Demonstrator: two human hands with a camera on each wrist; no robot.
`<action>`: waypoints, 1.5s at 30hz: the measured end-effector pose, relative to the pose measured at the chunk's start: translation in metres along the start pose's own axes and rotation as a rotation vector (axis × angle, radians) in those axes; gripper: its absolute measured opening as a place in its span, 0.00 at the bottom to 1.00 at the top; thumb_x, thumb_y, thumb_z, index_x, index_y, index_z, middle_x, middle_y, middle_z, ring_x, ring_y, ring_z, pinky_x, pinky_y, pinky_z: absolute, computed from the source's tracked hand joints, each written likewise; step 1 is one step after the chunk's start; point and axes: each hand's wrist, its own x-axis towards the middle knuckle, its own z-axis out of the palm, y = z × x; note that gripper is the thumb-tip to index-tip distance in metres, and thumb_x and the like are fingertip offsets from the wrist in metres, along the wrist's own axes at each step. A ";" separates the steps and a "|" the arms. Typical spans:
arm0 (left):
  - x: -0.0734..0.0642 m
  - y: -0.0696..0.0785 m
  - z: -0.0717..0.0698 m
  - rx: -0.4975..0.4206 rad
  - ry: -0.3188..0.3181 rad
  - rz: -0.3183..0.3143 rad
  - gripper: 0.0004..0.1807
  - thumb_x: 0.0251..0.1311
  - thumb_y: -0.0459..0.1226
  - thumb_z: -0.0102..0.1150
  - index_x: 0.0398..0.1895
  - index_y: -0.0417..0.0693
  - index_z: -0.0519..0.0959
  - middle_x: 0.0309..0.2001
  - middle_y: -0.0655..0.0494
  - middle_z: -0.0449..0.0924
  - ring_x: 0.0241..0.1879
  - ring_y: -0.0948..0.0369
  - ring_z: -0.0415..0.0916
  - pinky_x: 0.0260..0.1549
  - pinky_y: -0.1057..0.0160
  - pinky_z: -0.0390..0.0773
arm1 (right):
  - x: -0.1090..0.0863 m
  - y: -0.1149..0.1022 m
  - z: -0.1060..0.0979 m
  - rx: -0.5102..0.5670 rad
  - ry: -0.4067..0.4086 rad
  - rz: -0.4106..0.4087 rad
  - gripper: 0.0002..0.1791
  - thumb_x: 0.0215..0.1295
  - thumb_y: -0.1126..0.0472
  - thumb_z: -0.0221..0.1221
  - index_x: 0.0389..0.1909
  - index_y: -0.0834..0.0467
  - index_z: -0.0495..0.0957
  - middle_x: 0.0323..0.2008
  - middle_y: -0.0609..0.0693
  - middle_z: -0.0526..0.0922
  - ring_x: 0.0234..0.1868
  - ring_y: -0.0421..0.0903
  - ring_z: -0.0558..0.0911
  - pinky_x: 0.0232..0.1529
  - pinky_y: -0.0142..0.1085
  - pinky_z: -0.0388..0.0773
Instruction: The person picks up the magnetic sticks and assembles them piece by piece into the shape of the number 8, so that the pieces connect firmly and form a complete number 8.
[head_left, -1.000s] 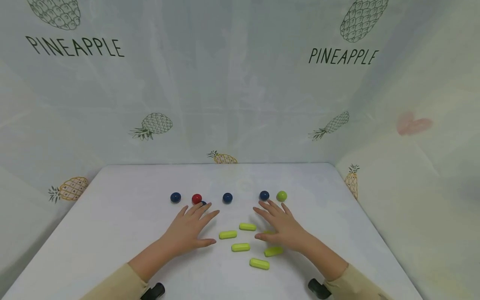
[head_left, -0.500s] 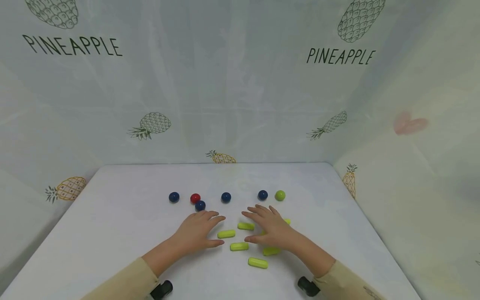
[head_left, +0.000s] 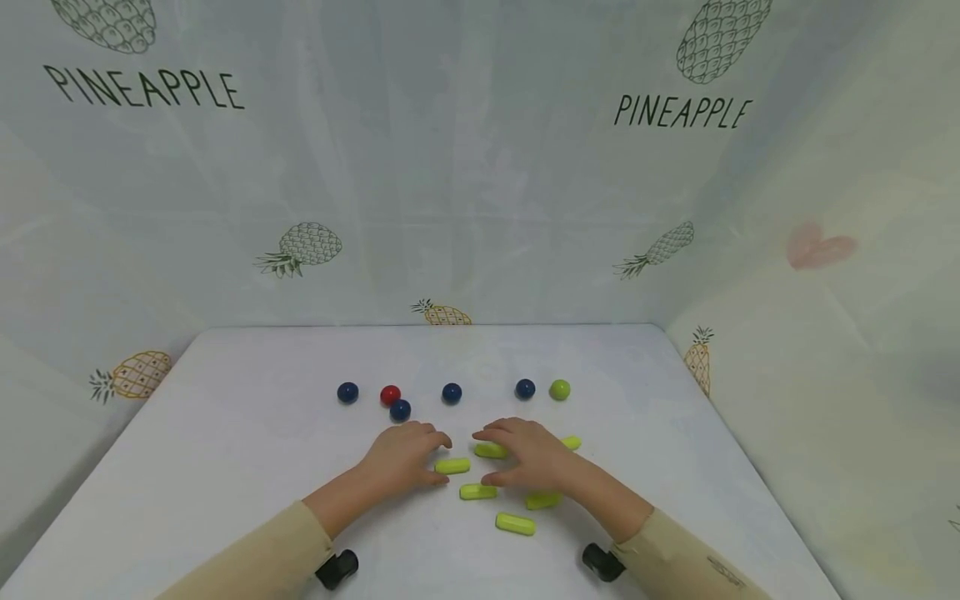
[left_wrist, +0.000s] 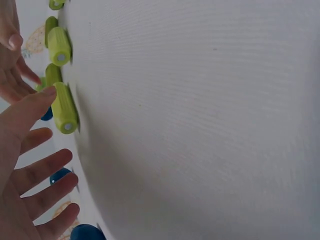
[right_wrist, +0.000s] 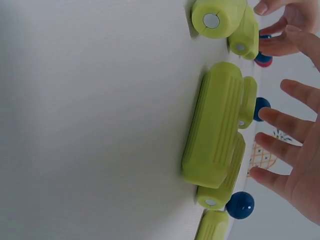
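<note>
Several short lime-green magnetic rods lie on the white table, with pale round dots on the ends. My left hand (head_left: 403, 458) hovers beside the leftmost rod (head_left: 452, 467), its thumb and fingers loosely bent to either side of the rod's near end. In the left wrist view its thumb overlaps a rod (left_wrist: 65, 110). Over the rods on the right is my right hand (head_left: 534, 457), fingers spread and slightly bent, partly covering the back rod (head_left: 489, 451). A middle rod (head_left: 477, 492) lies just in front of its thumb. Neither hand holds anything.
Behind the hands, a loose row holds several blue balls (head_left: 451, 393), a red ball (head_left: 389, 395) and a green ball (head_left: 559, 390). One blue ball (head_left: 400, 410) sits against the red one. Nearest the front lies another rod (head_left: 515, 523). A pineapple-print cloth (head_left: 480, 192) hangs behind the table (head_left: 247, 400).
Both hands have come inward toward each other and lower over the rods, their fingers bending more. The blue ball by the red one is now uncovered. Rods and balls stay in place.
</note>
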 end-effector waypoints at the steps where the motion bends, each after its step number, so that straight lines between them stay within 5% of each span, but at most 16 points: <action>1: 0.001 0.000 0.000 -0.004 -0.001 -0.004 0.25 0.46 0.55 0.74 0.48 0.58 0.82 0.40 0.62 0.80 0.42 0.60 0.76 0.43 0.57 0.79 | 0.001 -0.001 0.000 0.001 -0.003 0.000 0.34 0.59 0.37 0.63 0.66 0.44 0.72 0.64 0.46 0.71 0.65 0.48 0.68 0.64 0.52 0.64; 22: 0.011 0.002 -0.001 -0.074 -0.052 0.024 0.16 0.48 0.45 0.76 0.40 0.56 0.84 0.30 0.66 0.76 0.33 0.64 0.69 0.35 0.64 0.76 | 0.025 -0.001 -0.010 0.056 -0.071 0.000 0.27 0.56 0.47 0.70 0.57 0.49 0.80 0.51 0.40 0.79 0.54 0.41 0.75 0.56 0.40 0.72; 45: -0.008 -0.034 -0.002 -0.145 -0.013 -0.141 0.14 0.45 0.41 0.78 0.36 0.57 0.85 0.29 0.64 0.78 0.32 0.63 0.73 0.36 0.60 0.78 | 0.053 -0.008 -0.007 0.234 -0.078 -0.044 0.24 0.58 0.55 0.69 0.56 0.49 0.80 0.54 0.40 0.79 0.58 0.43 0.74 0.59 0.39 0.70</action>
